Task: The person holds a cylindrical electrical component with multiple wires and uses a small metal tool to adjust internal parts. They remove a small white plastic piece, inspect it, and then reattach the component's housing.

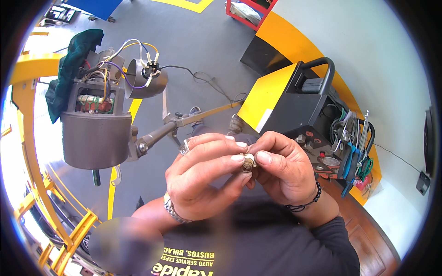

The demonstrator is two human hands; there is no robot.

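A small ringed metal part (249,162) was in front of the dark shirt (276,241), pinched between the nearly closed fingertips of the left hand (198,172) and the right hand (287,171). Leftward was a grey motor housing (96,142) with a wired black connector (151,70); rightward, a yellow-and-black machine (268,99).

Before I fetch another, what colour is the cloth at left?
The cloth is dark green, clearest in the head view.

The person I watched wore a black T-shirt (285,248), its short sleeve (338,241) plain, with yellow lettering (184,269) across the front. A silvery metal-link band (169,208) circled the left wrist; a black beaded bracelet (317,193), the right.
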